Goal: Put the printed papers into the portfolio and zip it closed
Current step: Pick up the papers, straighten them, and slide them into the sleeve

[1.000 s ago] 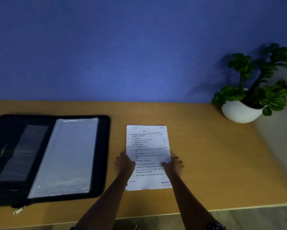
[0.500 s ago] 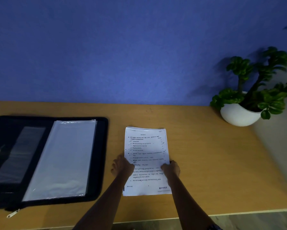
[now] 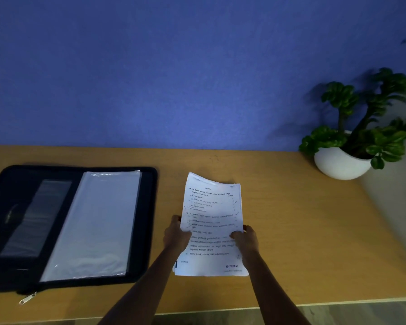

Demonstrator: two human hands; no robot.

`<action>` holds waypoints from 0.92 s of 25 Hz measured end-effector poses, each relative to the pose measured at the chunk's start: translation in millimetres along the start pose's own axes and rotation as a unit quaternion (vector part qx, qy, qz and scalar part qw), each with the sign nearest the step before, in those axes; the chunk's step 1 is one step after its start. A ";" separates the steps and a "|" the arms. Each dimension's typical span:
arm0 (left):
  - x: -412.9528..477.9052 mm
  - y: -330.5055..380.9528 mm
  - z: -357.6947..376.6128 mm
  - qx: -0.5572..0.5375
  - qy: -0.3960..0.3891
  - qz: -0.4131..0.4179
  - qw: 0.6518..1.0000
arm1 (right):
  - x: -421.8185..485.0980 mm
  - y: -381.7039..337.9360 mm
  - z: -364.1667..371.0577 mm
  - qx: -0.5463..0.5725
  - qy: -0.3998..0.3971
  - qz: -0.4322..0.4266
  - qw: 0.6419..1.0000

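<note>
A stack of white printed papers (image 3: 211, 207) is held a little above the wooden table, its far end curling upward. My left hand (image 3: 175, 236) grips the stack's left edge and my right hand (image 3: 246, 240) grips its right edge. To the left lies the black zip portfolio (image 3: 148, 221), spread flat, with clear plastic sleeves (image 3: 94, 224) on its right half and a dark pocket (image 3: 34, 219) on its left half. Its metal zipper pull (image 3: 28, 297) trails off the near left corner.
A green plant in a round white pot (image 3: 338, 164) stands at the table's back right, against the blue wall (image 3: 174, 66). The table's front edge (image 3: 338, 302) runs just below my forearms. A pale wall (image 3: 399, 195) borders the table on the right.
Both hands closed on the paper stack's side edges and lifted it off the table; its far end now bends upward. The portfolio has not moved.
</note>
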State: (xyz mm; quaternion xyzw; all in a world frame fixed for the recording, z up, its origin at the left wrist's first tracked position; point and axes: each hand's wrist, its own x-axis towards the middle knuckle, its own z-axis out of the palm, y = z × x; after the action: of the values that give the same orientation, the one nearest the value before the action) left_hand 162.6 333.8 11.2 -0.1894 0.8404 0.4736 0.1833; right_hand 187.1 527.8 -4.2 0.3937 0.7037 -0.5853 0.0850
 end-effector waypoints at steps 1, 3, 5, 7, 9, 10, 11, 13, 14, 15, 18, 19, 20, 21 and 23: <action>-0.7 -2.3 -4.3 -0.028 0.000 0.005 1.000 | -0.7 -1.2 -1.9 0.007 -0.010 -0.008 1.000; -1.9 -4.2 -12.4 -0.084 0.000 0.017 0.996 | -2.5 -5.2 -5.7 0.028 -0.044 -0.030 0.998; -1.8 -4.1 -18.8 -0.115 0.005 0.047 0.992 | -7.0 -12.6 -9.3 0.072 -0.089 -0.061 0.992; -3.4 -1.1 -24.6 -0.141 0.010 0.078 0.987 | -11.9 -22.2 -12.4 0.098 -0.120 -0.110 0.982; -7.6 3.7 -30.1 -0.182 0.003 0.092 0.979 | -16.7 -32.0 -14.5 0.081 -0.133 -0.171 0.973; -10.2 5.9 -32.5 -0.200 0.000 0.096 0.975 | -18.6 -36.5 -14.9 0.066 -0.135 -0.197 0.969; -12.7 7.3 -34.6 -0.212 0.001 0.097 0.972 | -20.2 -39.6 -15.3 0.053 -0.136 -0.217 0.965; -16.8 7.0 -37.3 -0.223 0.004 0.103 0.969 | -22.6 -41.8 -15.8 0.040 -0.133 -0.244 0.960; -18.8 6.0 -38.5 -0.224 0.000 0.110 0.968 | -23.7 -41.0 -16.0 0.033 -0.130 -0.255 0.957; -20.6 5.4 -40.0 -0.222 -0.004 0.118 0.968 | -24.6 -38.8 -16.2 0.028 -0.126 -0.265 0.956; -26.4 7.1 -45.2 -0.200 -0.017 0.157 0.967 | -27.5 -30.0 -19.9 0.061 -0.116 -0.275 0.952; -27.9 8.4 -46.1 -0.193 -0.022 0.172 0.966 | -28.8 -28.0 -21.7 0.078 -0.115 -0.279 0.950; -28.9 9.5 -46.3 -0.188 -0.023 0.182 0.965 | -30.3 -26.9 -23.4 0.091 -0.118 -0.284 0.947; -29.9 10.5 -45.8 -0.183 -0.021 0.187 0.965 | -32.0 -26.5 -24.6 0.101 -0.122 -0.289 0.944; -31.5 11.8 -44.4 -0.162 -0.004 0.206 0.965 | -34.0 -25.6 -25.3 0.118 -0.122 -0.290 0.942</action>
State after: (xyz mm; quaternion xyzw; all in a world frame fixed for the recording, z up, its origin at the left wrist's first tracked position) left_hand 178.2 305.5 56.6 -0.0378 0.7728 0.6314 0.0518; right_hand 201.9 534.7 42.5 0.1049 0.6977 -0.7069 -0.0499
